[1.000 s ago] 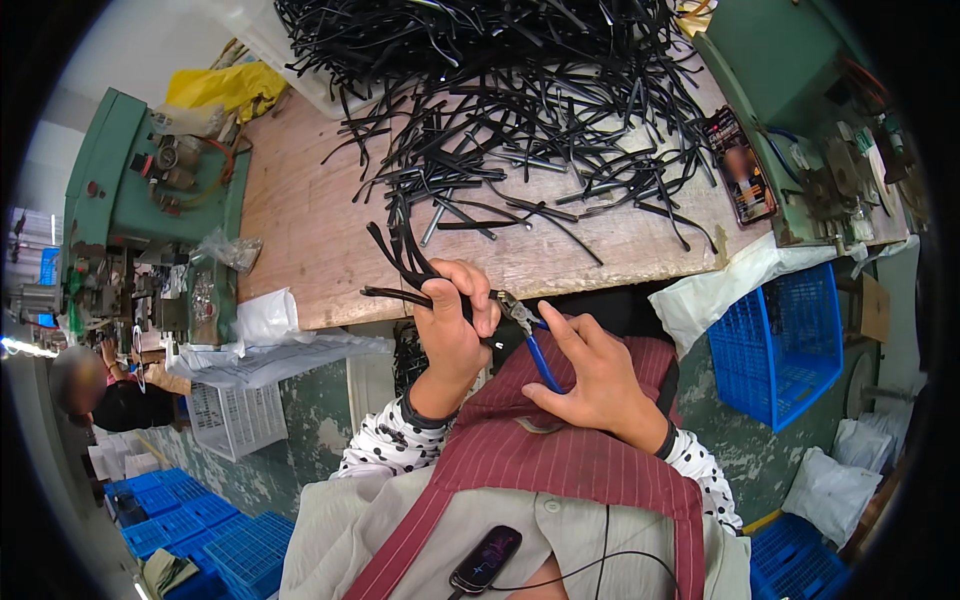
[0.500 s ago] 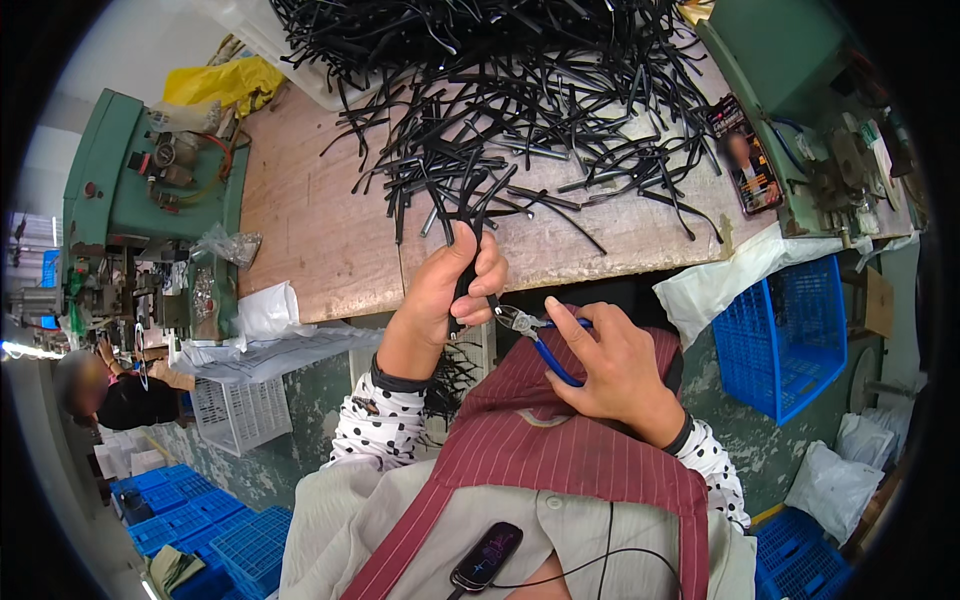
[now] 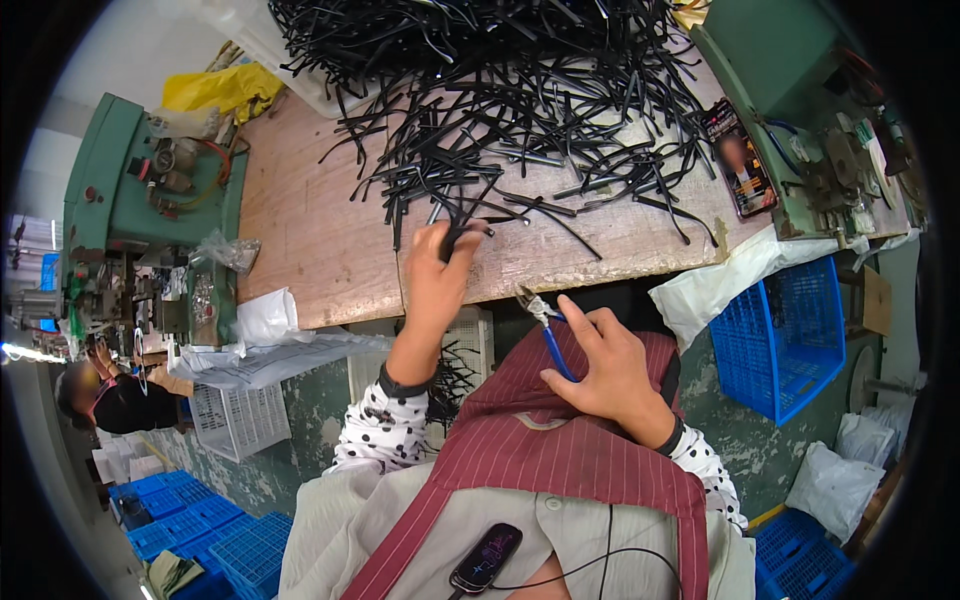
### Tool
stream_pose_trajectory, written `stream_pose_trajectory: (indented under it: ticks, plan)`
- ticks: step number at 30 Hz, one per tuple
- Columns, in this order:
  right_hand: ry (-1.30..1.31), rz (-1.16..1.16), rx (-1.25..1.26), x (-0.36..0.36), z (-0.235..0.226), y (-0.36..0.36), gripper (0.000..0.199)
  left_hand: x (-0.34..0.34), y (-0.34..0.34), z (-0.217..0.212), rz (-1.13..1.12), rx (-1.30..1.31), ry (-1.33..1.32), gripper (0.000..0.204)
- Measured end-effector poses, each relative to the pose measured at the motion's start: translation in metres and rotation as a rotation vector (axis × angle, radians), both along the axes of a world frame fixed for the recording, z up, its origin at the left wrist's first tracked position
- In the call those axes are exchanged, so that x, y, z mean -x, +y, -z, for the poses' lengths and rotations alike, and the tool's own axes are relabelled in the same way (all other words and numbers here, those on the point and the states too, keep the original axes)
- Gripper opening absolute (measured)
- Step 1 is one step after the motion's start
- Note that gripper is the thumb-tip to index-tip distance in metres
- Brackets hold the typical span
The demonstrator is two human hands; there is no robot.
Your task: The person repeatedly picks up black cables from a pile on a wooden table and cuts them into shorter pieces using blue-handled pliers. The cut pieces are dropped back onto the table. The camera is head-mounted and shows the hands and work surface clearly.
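Blue-handled nippers (image 3: 556, 350) were clamped jaws-forward in the right hand (image 3: 610, 372), presumably for reach; whether black temple-shaped strips (image 3: 455, 238) were gripped by the blurred left hand (image 3: 436, 268) could not be told.

Slender black strips (image 3: 480, 50) lie heaped on the wooden workbench (image 3: 320, 220) ahead of me. My left hand (image 3: 437, 265) is blurred above its near edge, some dark strip between thumb and fingers, the grip unclear. My right hand (image 3: 610, 372) holds blue-handled nippers (image 3: 558, 357) over my striped burgundy apron (image 3: 560, 465).
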State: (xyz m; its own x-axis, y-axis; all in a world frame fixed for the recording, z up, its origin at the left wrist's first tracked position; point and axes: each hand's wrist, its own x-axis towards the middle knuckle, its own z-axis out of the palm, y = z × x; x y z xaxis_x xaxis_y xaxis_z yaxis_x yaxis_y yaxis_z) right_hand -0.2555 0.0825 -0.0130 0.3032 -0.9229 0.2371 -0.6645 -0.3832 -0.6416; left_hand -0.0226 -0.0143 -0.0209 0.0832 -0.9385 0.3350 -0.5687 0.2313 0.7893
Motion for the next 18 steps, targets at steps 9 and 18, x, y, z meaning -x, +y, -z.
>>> stream_pose_trajectory:
  ticks: [9,18]
  plan:
    - [-0.011,0.028,0.003,0.005,-0.002,-0.002,0.091,-0.001,-0.05,-0.005,0.095,0.07,-0.573,0.02]
    - [-0.096,0.015,0.038,0.002,-0.012,-0.01,0.091,-0.004,-0.025,-0.053,0.398,-0.458,1.177,0.021]
